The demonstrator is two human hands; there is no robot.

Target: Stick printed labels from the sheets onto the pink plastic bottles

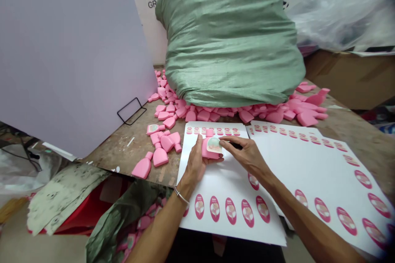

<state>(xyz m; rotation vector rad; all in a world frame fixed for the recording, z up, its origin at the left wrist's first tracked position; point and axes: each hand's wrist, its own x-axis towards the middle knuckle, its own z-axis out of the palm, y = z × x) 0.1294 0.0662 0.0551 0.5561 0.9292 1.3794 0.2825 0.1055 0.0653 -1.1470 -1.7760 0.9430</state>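
Observation:
My left hand is wrapped round the side of a small pink plastic bottle, held with its cap away from me. A pale label with a rounded top lies against the bottle's front. At the label's right edge, the thumb and fingertips of my right hand pinch it. Whether the label is fully stuck down cannot be seen. Beneath both hands is a white sticker sheet, with small labels along its far edge and pink oval stickers along its near edge.
Several loose pink bottles lie left of the sheet. More spill from under a big green sack behind. Further sticker sheets overlap at the right. A wire stand is by the pale panel. An open sack of bottles sits below the table edge.

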